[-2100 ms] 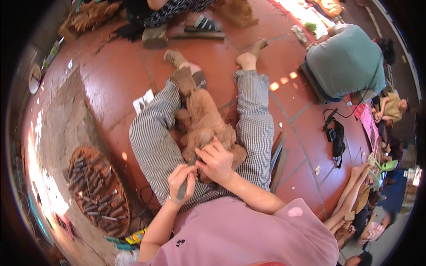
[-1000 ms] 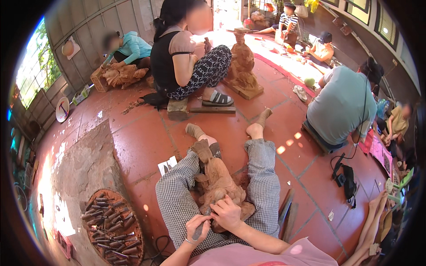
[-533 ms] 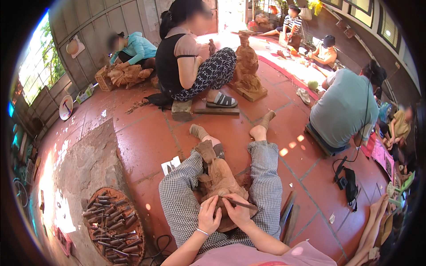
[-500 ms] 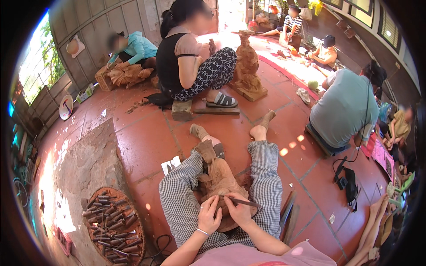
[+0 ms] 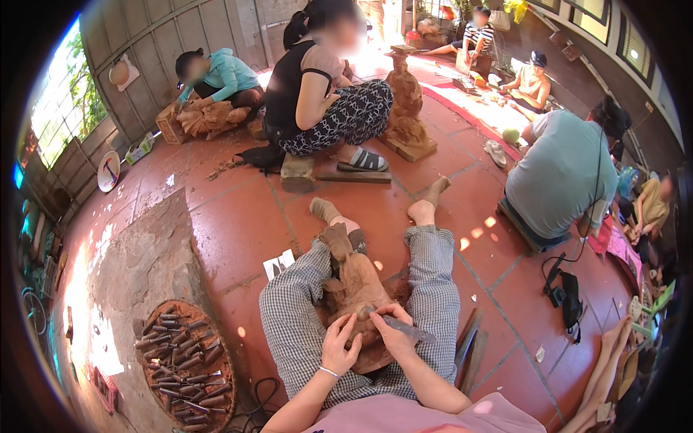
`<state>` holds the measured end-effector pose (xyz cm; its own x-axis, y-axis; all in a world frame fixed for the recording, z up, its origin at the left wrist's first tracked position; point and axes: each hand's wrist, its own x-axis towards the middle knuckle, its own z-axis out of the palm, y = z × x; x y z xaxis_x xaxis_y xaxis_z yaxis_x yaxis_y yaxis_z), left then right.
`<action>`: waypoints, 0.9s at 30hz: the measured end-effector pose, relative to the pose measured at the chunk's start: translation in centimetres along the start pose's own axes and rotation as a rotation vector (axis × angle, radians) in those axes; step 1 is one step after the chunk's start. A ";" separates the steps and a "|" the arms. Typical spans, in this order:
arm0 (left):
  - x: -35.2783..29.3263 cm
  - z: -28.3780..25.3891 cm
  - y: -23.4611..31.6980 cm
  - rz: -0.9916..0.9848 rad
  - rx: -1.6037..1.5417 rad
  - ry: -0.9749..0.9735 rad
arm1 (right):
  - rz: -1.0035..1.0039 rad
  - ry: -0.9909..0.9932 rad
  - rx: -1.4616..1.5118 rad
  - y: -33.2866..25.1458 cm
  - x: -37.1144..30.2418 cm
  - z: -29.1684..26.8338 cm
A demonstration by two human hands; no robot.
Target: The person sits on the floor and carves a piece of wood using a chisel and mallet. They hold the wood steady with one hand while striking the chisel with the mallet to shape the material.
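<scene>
Between my legs lies a carved wooden statue (image 5: 361, 283), its narrow end pointing away from me and its broader end under my hands. My right hand (image 5: 394, 338) is closed round a carving tool (image 5: 411, 329) whose handle sticks out to the right, blurred and catching light. The tool's working tip is hidden at the wood. My left hand (image 5: 341, 348), with a thin bracelet at the wrist, presses bent fingers on the statue close beside the right fingertips. Whether it also touches the tool is too small to tell.
At my left, a round basket (image 5: 232, 364) holds many wooden-handled carving tools (image 5: 184, 357). Long dark bars (image 5: 471, 346) lie by my right leg. Ahead, a person (image 5: 310, 94) squats near a tall wooden statue (image 5: 404, 101). Another person (image 5: 556, 173) sits at the right.
The tool handle in my right hand has turned and now looks lighter and blurred. My left hand stays in nearly the same place. The squatting person's head and arm have shifted.
</scene>
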<state>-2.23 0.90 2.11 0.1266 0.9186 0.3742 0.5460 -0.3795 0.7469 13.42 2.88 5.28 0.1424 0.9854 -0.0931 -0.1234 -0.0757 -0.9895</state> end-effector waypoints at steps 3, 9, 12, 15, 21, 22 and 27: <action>-0.2 0.0 -0.1 -0.003 -0.016 0.008 | -0.040 0.029 -0.076 -0.4 -0.1 0.2; -0.5 0.2 -0.3 0.016 -0.005 0.046 | -0.067 0.058 -0.074 0.5 0.1 0.6; -0.4 0.3 -0.3 0.027 0.003 0.062 | -0.226 0.006 -0.322 0.6 0.2 0.5; -0.3 0.5 -0.4 0.029 -0.001 0.077 | -0.366 -0.048 -0.475 -1.2 0.0 0.9; -0.5 0.8 -1.0 0.028 -0.027 0.112 | -0.507 -0.118 -0.674 -1.2 0.2 1.3; -0.4 0.8 -0.9 0.027 -0.028 0.112 | -0.501 -0.137 -0.702 -1.5 0.2 1.3; -0.1 0.7 -0.5 0.015 -0.052 0.112 | -0.522 -0.044 -0.767 -1.3 0.5 1.8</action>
<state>-1.96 1.10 1.34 0.0395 0.8957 0.4429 0.5002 -0.4014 0.7672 11.89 3.76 6.71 -0.0422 0.9268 0.3732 0.6316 0.3142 -0.7088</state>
